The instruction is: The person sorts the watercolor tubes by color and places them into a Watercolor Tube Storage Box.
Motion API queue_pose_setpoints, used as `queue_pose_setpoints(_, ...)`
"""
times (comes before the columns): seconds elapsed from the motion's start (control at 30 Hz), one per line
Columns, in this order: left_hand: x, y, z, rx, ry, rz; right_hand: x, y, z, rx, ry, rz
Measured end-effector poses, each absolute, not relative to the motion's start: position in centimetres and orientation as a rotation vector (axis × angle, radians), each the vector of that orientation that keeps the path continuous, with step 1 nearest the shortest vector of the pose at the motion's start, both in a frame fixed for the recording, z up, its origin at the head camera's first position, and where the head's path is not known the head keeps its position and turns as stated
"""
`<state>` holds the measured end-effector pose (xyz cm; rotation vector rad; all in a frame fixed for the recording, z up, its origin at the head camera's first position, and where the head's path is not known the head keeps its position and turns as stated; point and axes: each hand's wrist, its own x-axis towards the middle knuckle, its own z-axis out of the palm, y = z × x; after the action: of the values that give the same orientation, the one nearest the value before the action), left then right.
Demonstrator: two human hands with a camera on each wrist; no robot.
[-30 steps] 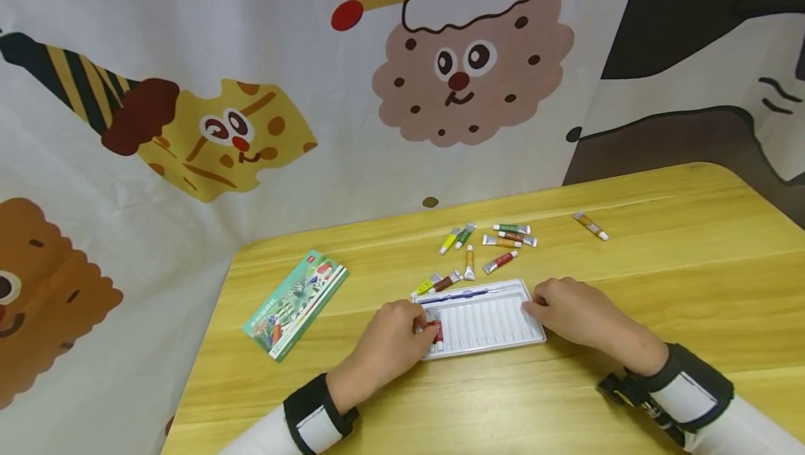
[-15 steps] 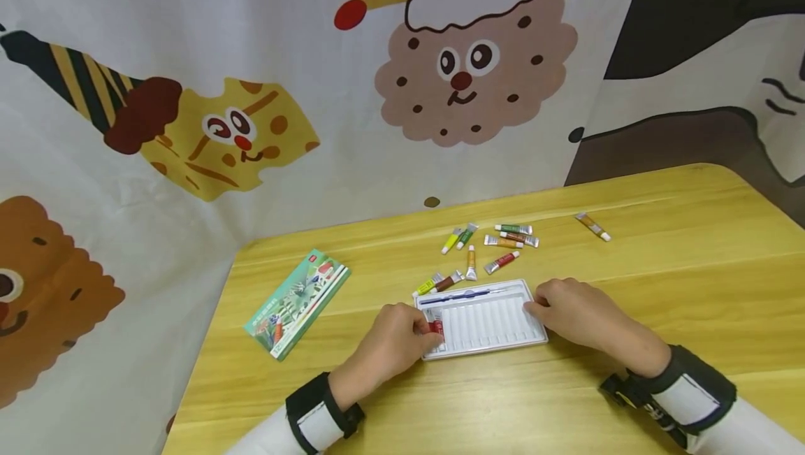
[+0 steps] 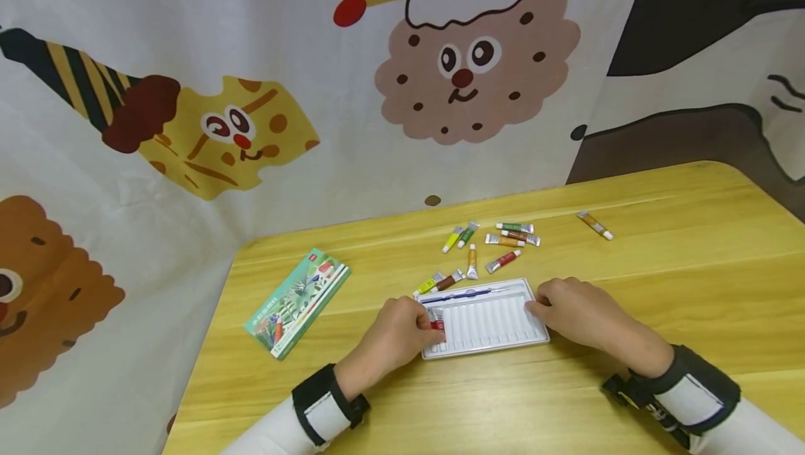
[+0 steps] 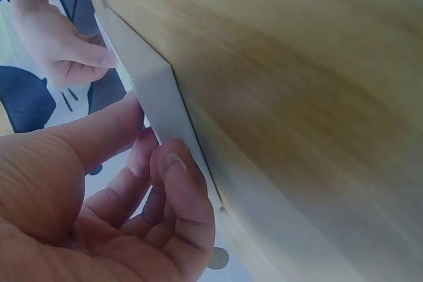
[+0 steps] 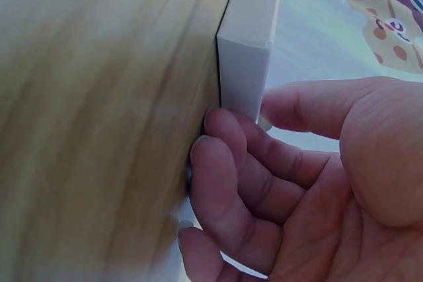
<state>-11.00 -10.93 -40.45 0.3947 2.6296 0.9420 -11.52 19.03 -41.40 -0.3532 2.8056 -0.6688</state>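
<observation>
A white plastic paint tray with a row of slots lies on the table in the head view. My left hand grips its left end, thumb over the rim and fingers curled at the outer wall. That thumb lies at a red-labelled paint tube in the leftmost part, covering some of it. At the opposite end, my right hand pinches the tray's edge between thumb and fingers. A blue-handled paintbrush lies in the long groove at the back. Both wrist views show the tray's white side wall beside the fingers.
Several loose paint tubes are scattered behind the tray, including a red one and a yellow one. An ochre tube lies apart at the right. The green paint box rests at the left. A printed curtain hangs behind the table.
My left thumb has shifted slightly over the red tube. The tray, the brush and the right hand stay practically where they were; the head view has moved a little.
</observation>
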Motion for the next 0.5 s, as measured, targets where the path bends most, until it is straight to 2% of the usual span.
queue_pose_setpoints(0.5, -11.55, -10.19, -40.20, 0.325, 2.612, 0.959, -11.55, 19.08, -41.52, -0.350, 2.802, -0.672)
